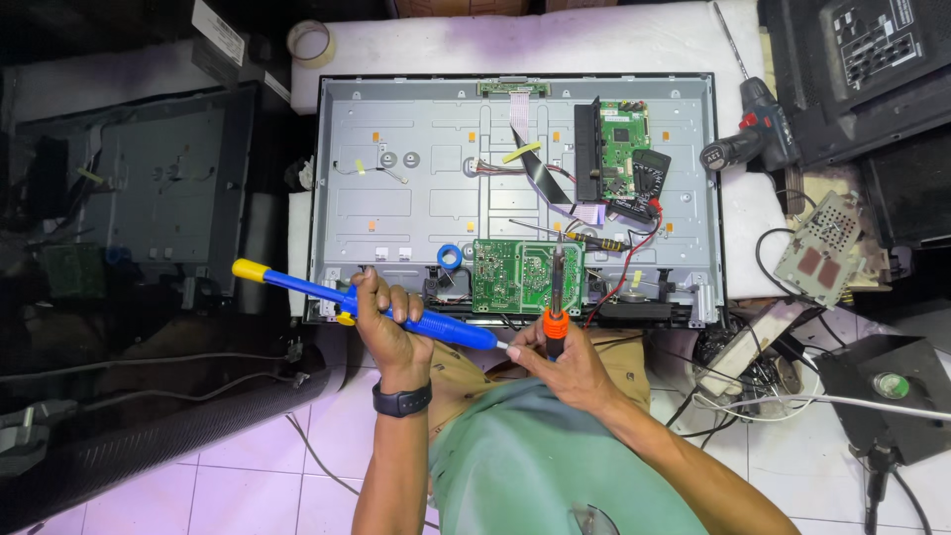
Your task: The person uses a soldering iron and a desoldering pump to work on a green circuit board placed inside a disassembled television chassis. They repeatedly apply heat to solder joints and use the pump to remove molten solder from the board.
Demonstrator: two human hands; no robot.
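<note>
My left hand [382,322] grips a blue desoldering pump [367,302] with a yellow plunger end, held slanting, its tip pointing right toward my other hand. My right hand [557,362] holds a soldering iron [556,297] with an orange collar, its shaft pointing up over a green circuit board [515,275]. That board sits at the near edge of an opened flat-screen back panel [416,188] lying on the white bench. My right fingers also touch the pump's tip. A black watch is on my left wrist.
A second green board [624,134], a multimeter [649,173] with red and black leads, and a screwdriver [584,238] lie on the panel. A cordless drill [753,134] rests at right, a tape roll [309,42] at top left. Cables and a power strip [743,347] crowd the floor at right.
</note>
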